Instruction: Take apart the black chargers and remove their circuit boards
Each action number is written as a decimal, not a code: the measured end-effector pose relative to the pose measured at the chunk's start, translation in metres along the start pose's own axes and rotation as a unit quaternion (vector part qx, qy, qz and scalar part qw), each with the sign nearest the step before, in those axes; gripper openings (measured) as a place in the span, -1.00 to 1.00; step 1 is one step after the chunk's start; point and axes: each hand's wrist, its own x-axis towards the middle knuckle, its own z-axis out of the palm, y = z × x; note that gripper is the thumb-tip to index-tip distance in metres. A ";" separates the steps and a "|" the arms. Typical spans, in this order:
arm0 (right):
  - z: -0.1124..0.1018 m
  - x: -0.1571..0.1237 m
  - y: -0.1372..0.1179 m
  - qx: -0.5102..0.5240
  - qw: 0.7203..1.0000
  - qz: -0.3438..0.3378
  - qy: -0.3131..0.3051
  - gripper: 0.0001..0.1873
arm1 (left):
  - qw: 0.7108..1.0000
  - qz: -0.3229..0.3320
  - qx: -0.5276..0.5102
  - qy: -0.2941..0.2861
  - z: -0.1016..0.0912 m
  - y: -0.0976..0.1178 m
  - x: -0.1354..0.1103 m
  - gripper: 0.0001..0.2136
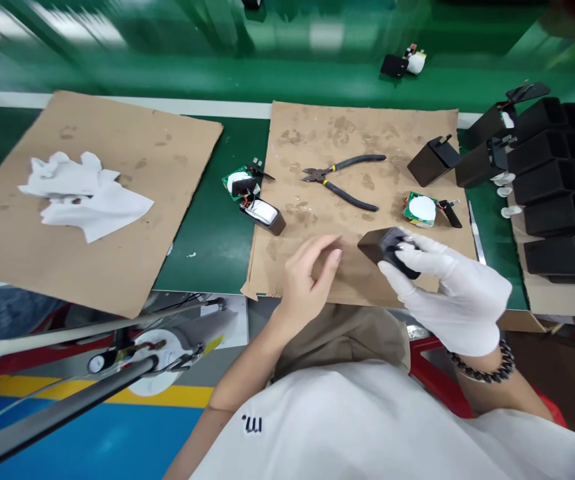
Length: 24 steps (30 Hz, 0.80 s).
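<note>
My gloved right hand (pixel 440 280) pinches a black plastic charger housing (pixel 378 244) at its near right end, above the front of the cardboard sheet (pixel 292 257). To its left is my bare left hand (pixel 311 275), thumb and fingers curved apart with nothing between them. Side cutters (pixel 320 175) with black and yellow handles lie spread on the cardboard. Near my right hand sits a green circuit board (pixel 421 209) with a white round pad and a wired black piece. Another board (pixel 240 183) lies at the left edge, beside a black casing (pixel 263 216) with a white inside.
At right stand several rows of open black housings (pixel 550 257), with two upright chargers (pixel 433 161) nearby. A thin metal blade (pixel 476 233) lies at the cardboard's right edge. White gloves (pixel 87 193) rest on the left cardboard. Another opened charger (pixel 402 63) is at the back.
</note>
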 end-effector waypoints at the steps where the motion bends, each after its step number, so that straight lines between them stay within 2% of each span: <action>1: 0.003 -0.002 0.002 0.004 1.000 0.016 -0.003 -0.81 | 1.000 -0.017 -0.008 0.010 -0.001 0.000 0.000 -0.81; 4: 0.016 -0.006 0.012 0.077 0.994 0.065 -0.037 -0.84 | 0.999 -0.041 -0.025 0.015 -0.001 0.000 0.000 -0.83; 6: 0.021 -0.005 0.019 0.156 0.979 0.128 -0.023 -0.84 | 0.998 -0.050 -0.041 0.015 0.000 -0.001 0.000 -0.83; 7: 0.021 -0.003 0.022 0.211 0.962 0.173 -0.007 -0.81 | 0.997 -0.057 -0.051 0.016 0.001 -0.002 0.000 -0.83; 8: 0.020 0.000 0.024 0.279 0.934 0.223 0.000 -0.79 | 0.996 -0.067 -0.059 0.019 0.001 -0.003 0.000 -0.83; 10: 0.015 0.005 0.026 0.424 0.851 0.309 -0.032 -0.74 | 0.993 -0.088 -0.073 0.022 0.000 -0.004 -0.002 -0.81; 12: 0.008 0.011 0.027 0.523 0.775 0.342 -0.092 -0.68 | 0.992 -0.099 -0.081 0.024 -0.001 -0.005 -0.004 -0.81; 14: 0.002 0.015 0.028 0.564 0.736 0.351 -0.131 -0.66 | 0.991 -0.102 -0.085 0.023 -0.001 -0.005 -0.005 -0.82; 20: 0.000 0.023 0.028 0.597 0.697 0.377 -0.125 -0.75 | 0.992 -0.100 -0.083 0.005 -0.002 -0.005 -0.005 -0.84; 22: 0.003 0.022 0.025 0.594 0.700 0.377 -0.122 -0.76 | 0.992 -0.099 -0.083 0.001 -0.003 -0.005 -0.005 -0.83; 24: 0.003 0.021 0.021 0.571 0.725 0.364 -0.121 -0.76 | 0.992 -0.094 -0.083 -0.001 -0.003 -0.005 -0.005 -0.83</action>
